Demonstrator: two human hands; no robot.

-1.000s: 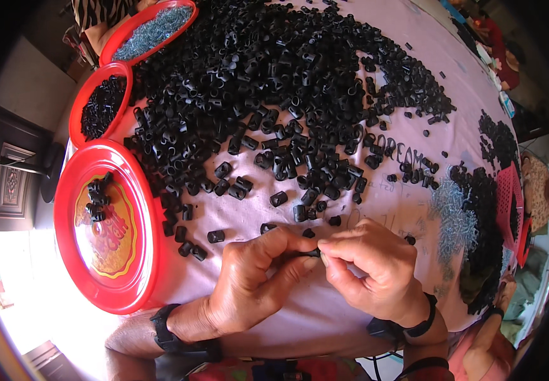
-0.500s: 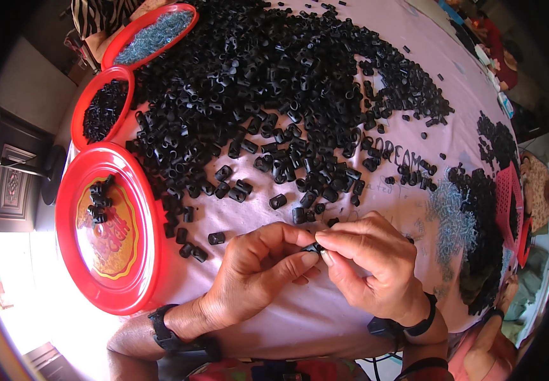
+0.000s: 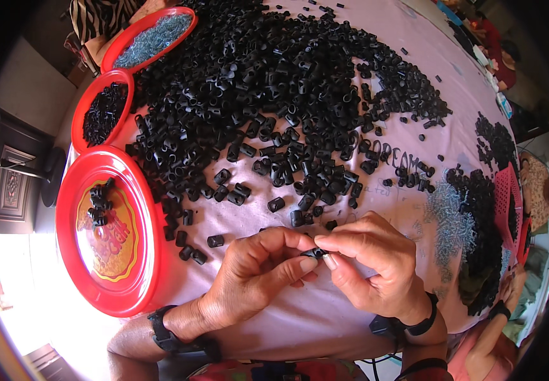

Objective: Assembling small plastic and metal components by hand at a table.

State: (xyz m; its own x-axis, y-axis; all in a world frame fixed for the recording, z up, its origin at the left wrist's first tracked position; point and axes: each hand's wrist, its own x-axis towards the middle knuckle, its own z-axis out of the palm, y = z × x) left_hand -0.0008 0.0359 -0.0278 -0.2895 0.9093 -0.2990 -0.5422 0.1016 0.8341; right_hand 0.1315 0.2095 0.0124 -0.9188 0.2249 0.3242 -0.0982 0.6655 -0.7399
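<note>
A small black part (image 3: 314, 253) lies between left hand (image 3: 252, 270) and right hand (image 3: 379, 267), the former pinching its left end, the latter its right, above pink cloth (image 3: 303, 317)

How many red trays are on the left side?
3: the big tray, lowest in the picture; a smaller tray above it, holding black pieces; the top tray, holding bluish pieces.
</note>
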